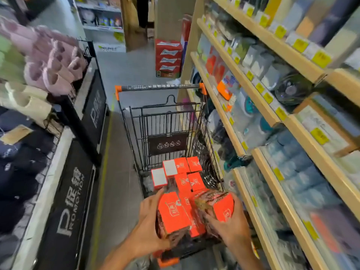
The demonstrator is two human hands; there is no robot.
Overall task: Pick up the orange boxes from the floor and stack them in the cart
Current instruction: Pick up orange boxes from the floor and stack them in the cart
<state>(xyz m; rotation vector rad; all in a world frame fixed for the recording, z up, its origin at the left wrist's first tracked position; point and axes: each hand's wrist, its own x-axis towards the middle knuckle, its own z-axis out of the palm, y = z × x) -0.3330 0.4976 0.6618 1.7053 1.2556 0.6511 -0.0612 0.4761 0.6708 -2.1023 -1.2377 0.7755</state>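
A black wire cart (pixel 136 133) with an orange-tipped handle stands in the aisle in front of me. Several orange boxes (pixel 184 172) lie stacked in its basket. My left hand (pixel 148 228) grips an orange box (pixel 173 213) from the left, over the cart's near end. My right hand (pixel 231 227) holds another orange box (pixel 218 205) with a dark patterned side, from the right. The two held boxes sit side by side, with more orange boxes between and under them. The floor beneath my arms is mostly hidden.
Wooden shelves (pixel 272 117) full of packaged goods run along the right, close to the cart. On the left a display holds slippers (pixel 54 69) over black promotion panels (pixel 72 201). Red cartons (pixel 168 57) stand stacked on the floor beyond the cart.
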